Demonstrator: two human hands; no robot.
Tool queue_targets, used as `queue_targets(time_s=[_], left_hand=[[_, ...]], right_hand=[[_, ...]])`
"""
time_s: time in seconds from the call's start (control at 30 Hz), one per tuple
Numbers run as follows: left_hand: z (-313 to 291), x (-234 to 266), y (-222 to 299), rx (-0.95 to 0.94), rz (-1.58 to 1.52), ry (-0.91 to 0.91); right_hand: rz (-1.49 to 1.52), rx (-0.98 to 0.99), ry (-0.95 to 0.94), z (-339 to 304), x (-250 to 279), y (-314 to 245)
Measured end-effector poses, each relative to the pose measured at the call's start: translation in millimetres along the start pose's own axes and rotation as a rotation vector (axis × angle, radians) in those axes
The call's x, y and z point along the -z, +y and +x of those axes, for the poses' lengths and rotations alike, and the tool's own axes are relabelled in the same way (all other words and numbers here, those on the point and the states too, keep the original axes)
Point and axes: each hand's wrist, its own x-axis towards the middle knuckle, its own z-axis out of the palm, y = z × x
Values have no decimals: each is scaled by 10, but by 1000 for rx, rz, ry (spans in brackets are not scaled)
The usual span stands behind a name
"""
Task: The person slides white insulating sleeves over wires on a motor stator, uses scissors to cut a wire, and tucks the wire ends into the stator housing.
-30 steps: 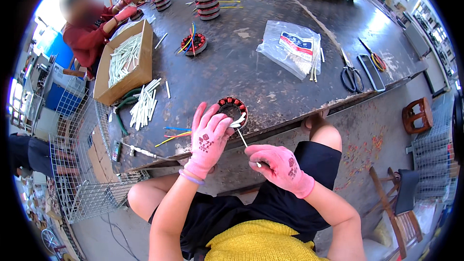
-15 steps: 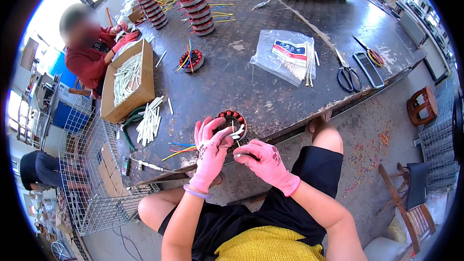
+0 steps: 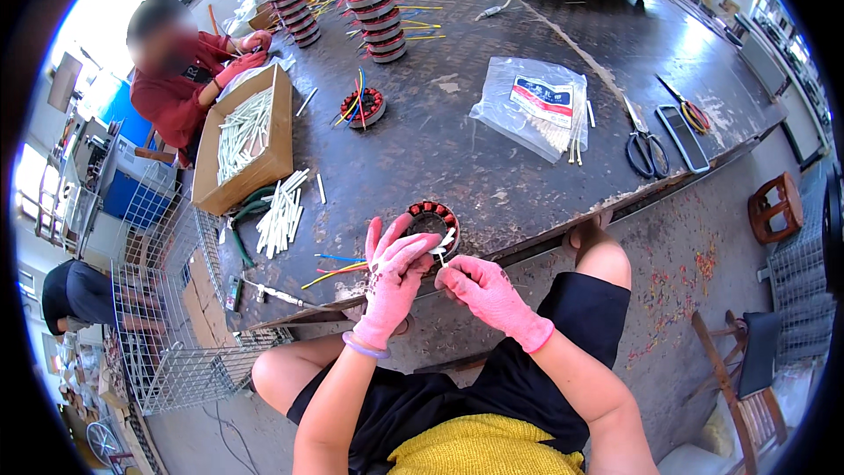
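A ring-shaped motor stator with red windings (image 3: 449,216) lies at the table's near edge. My left hand (image 3: 393,274), in a pink glove, is closed on its left side, thumb and forefinger reaching a short white piece at the rim. Blue, yellow and red lead wires (image 3: 338,271) stick out to the left from under that hand. My right hand (image 3: 486,297), also gloved in pink, pinches the end of a thin white strip, seemingly a cable tie (image 3: 441,257), just below the stator. The fingertips hide where the strip ends.
White tubes (image 3: 281,220) lie beside a cardboard box (image 3: 278,136) full of them. Beyond are another stator (image 3: 369,111) and stator stacks (image 3: 378,25). To the right are a bag of cable ties (image 3: 527,105), scissors (image 3: 648,155) and a phone (image 3: 682,138). A co-worker (image 3: 171,92) sits far left.
My right hand has moved up and closer to the stator, its fingers now at the white strip. The left hand stays on the stator. The whole view has shifted slightly.
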Motion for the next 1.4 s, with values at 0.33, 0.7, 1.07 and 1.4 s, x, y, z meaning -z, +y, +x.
queue_targets(time_s=[0.33,0.7,1.07,1.4], left_hand=[[-4,-11,-5,4,-37,15],[-8,0,5,2,-38,19],[-18,-6,-22,11,-57,2],[-4,-26,-7,78,-140,12]], right_hand=[[10,-13,42,56,-46,-43],[-35,-30,36,10,-56,-114],[2,-84,99,164,-51,-101],[-207,-41,247,202,3,-152]])
